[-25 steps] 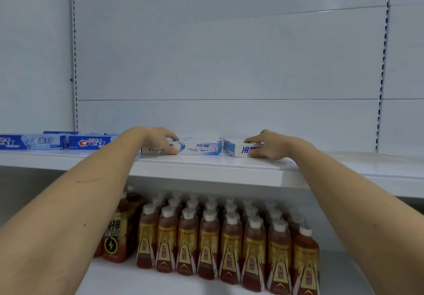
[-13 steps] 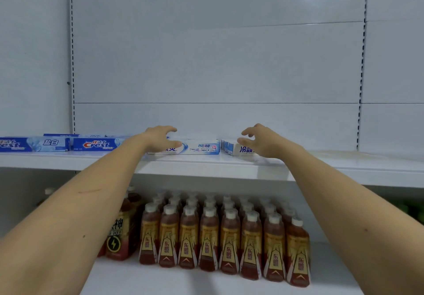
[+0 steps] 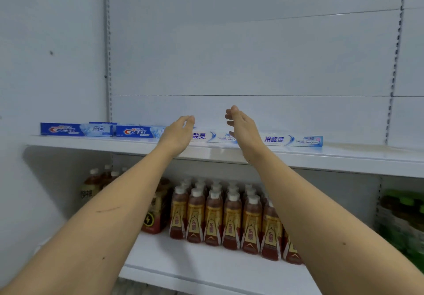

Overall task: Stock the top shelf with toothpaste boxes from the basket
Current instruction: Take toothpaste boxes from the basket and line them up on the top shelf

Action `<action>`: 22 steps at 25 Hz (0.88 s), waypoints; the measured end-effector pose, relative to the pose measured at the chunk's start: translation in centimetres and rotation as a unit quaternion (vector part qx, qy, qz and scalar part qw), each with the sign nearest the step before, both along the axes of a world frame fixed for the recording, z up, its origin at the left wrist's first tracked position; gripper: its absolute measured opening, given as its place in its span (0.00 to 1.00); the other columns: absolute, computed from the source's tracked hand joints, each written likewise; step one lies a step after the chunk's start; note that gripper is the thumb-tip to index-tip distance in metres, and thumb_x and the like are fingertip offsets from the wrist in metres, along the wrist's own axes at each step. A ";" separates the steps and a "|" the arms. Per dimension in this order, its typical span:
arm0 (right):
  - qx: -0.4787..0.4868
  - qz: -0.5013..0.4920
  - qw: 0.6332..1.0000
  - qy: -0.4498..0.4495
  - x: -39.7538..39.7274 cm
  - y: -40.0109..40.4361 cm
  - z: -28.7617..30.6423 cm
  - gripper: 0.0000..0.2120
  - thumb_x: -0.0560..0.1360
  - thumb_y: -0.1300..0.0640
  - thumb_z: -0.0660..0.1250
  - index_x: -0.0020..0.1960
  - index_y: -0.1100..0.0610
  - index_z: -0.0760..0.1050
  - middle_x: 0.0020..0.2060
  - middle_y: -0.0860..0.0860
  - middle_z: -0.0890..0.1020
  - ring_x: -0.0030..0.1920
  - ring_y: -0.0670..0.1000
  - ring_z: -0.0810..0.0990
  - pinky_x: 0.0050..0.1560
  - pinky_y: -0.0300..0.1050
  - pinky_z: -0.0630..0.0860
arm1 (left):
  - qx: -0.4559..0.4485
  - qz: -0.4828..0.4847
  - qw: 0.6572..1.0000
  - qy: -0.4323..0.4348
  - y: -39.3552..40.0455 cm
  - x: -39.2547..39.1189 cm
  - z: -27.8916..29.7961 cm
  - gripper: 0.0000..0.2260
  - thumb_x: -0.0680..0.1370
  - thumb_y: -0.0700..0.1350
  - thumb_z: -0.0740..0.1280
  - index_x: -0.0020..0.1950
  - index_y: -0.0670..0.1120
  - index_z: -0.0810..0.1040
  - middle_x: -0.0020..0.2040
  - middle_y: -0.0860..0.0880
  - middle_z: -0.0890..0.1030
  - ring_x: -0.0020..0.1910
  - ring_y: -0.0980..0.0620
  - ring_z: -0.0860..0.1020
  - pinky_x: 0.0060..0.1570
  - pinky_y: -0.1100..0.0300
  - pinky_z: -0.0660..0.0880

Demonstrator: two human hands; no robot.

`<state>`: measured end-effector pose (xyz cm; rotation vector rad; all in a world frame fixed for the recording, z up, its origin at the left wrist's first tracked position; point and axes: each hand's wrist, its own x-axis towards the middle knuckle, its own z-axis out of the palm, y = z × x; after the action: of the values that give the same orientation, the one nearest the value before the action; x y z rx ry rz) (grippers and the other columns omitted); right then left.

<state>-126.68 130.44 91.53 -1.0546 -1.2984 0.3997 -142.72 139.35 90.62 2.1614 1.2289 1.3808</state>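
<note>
On the white top shelf (image 3: 344, 159) lie several toothpaste boxes in a row. Two blue Crest boxes (image 3: 75, 129) (image 3: 137, 132) are at the left. A white and blue box (image 3: 211, 137) lies in the middle, partly behind my hands, and another like it (image 3: 296, 140) lies to its right. My left hand (image 3: 177, 134) hovers just in front of the middle box, fingers relaxed, holding nothing. My right hand (image 3: 242, 129) is raised beside it, fingers straight, also holding nothing. The basket is out of view.
The shelf below holds rows of brown tea bottles with white caps (image 3: 229, 216) and darker bottles (image 3: 96, 184) at the left. Green bottles (image 3: 403, 214) stand in the bay to the right. The top shelf is bare to the right of the boxes.
Both hands have let go of the white and blue boxes and lifted off them, drawing closer together. The right box now shows its full length. The camera has moved back.
</note>
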 end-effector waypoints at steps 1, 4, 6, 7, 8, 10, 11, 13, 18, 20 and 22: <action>-0.003 0.025 1.000 0.015 -0.9 0.1 -0.2 0.24 0.83 0.44 0.51 0.68 0.58 0.72 0.65 0.52 0.76 0.65 0.51 0.74 0.70 0.55 0.68 | 0.003 0.006 1.000 -0.017 -0.7 -0.3 -0.3 0.22 0.83 0.57 0.50 0.74 0.50 0.67 0.73 0.48 0.69 0.71 0.47 0.67 0.67 0.55 0.62; -0.019 0.088 0.996 0.021 -3.2 0.2 -1.3 0.23 0.83 0.44 0.51 0.69 0.56 0.72 0.64 0.51 0.77 0.64 0.50 0.75 0.69 0.55 0.69 | 0.019 0.038 0.998 -0.052 -2.5 -0.9 -1.6 0.21 0.84 0.56 0.49 0.74 0.50 0.67 0.72 0.50 0.70 0.69 0.51 0.68 0.61 0.59 0.63; -0.038 0.124 0.992 0.005 -4.0 -0.2 -2.7 0.24 0.83 0.43 0.50 0.69 0.56 0.72 0.65 0.50 0.76 0.64 0.49 0.75 0.69 0.56 0.69 | 0.019 0.058 0.995 -0.082 -3.3 -0.7 -2.4 0.22 0.84 0.56 0.49 0.75 0.50 0.65 0.74 0.51 0.68 0.72 0.52 0.66 0.62 0.61 0.60; -0.050 0.138 0.989 -0.005 -4.1 -0.6 -3.6 0.25 0.83 0.42 0.49 0.70 0.55 0.71 0.66 0.49 0.76 0.64 0.49 0.75 0.69 0.55 0.69 | 0.013 0.069 0.991 -0.111 -3.8 -0.5 -2.9 0.22 0.84 0.56 0.49 0.76 0.50 0.64 0.75 0.51 0.66 0.73 0.52 0.64 0.64 0.61 0.59; -0.062 0.153 0.986 -0.014 -4.2 -1.0 -4.5 0.26 0.83 0.42 0.48 0.70 0.55 0.71 0.66 0.49 0.76 0.64 0.48 0.75 0.69 0.55 0.69 | 0.006 0.077 0.986 -0.150 -4.3 -0.3 -3.4 0.22 0.84 0.55 0.48 0.76 0.50 0.64 0.76 0.52 0.65 0.74 0.52 0.63 0.65 0.61 0.58; -0.091 0.184 0.978 -0.024 -4.3 -1.6 -6.5 0.27 0.82 0.41 0.48 0.72 0.54 0.70 0.68 0.49 0.75 0.65 0.48 0.74 0.70 0.51 0.67 | 0.001 0.086 0.969 -0.230 -5.1 -0.2 -4.8 0.21 0.85 0.54 0.49 0.76 0.51 0.64 0.76 0.53 0.65 0.75 0.53 0.62 0.64 0.62 0.56; -0.108 0.198 0.974 -0.025 -4.4 -1.8 -7.6 0.27 0.82 0.40 0.48 0.72 0.54 0.69 0.69 0.48 0.74 0.67 0.48 0.73 0.69 0.49 0.66 | 0.003 0.092 0.960 -0.264 -5.5 -0.3 -5.8 0.20 0.85 0.54 0.49 0.75 0.52 0.65 0.75 0.53 0.66 0.74 0.53 0.63 0.64 0.62 0.57; -0.139 0.226 0.964 -0.010 -4.4 -1.9 -10.0 0.27 0.82 0.40 0.48 0.72 0.53 0.69 0.70 0.48 0.73 0.69 0.47 0.70 0.71 0.49 0.65 | 0.010 0.109 0.941 -0.319 -6.3 -0.5 -8.3 0.19 0.84 0.53 0.50 0.74 0.54 0.68 0.73 0.54 0.69 0.72 0.54 0.66 0.65 0.61 0.59; -0.246 0.243 0.938 0.013 -6.2 -1.2 -17.6 0.31 0.78 0.33 0.47 0.73 0.49 0.68 0.72 0.45 0.70 0.72 0.47 0.66 0.74 0.52 0.60 | -0.047 0.140 0.920 -0.363 -7.8 -1.9 -17.5 0.19 0.84 0.52 0.51 0.73 0.52 0.70 0.71 0.53 0.72 0.70 0.53 0.68 0.63 0.60 0.63; -0.279 0.242 0.929 0.025 -7.6 -1.0 -21.0 0.31 0.79 0.33 0.47 0.73 0.49 0.68 0.72 0.45 0.70 0.72 0.48 0.66 0.74 0.54 0.60 | -0.098 0.150 0.920 -0.348 -7.7 -3.0 -22.5 0.19 0.84 0.54 0.51 0.73 0.54 0.69 0.72 0.54 0.71 0.71 0.53 0.67 0.66 0.58 0.63; -0.311 0.237 0.920 0.029 -9.8 -0.6 -24.4 0.30 0.80 0.35 0.47 0.73 0.51 0.68 0.71 0.46 0.71 0.70 0.48 0.68 0.74 0.54 0.62 | -0.154 0.167 0.913 -0.338 -7.6 -4.8 -27.3 0.19 0.84 0.55 0.51 0.72 0.54 0.69 0.72 0.53 0.71 0.71 0.52 0.67 0.69 0.53 0.63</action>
<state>-136.45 129.86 67.10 -1.2220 -1.4032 1.2674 -147.56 131.78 63.37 1.1330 1.4223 1.7155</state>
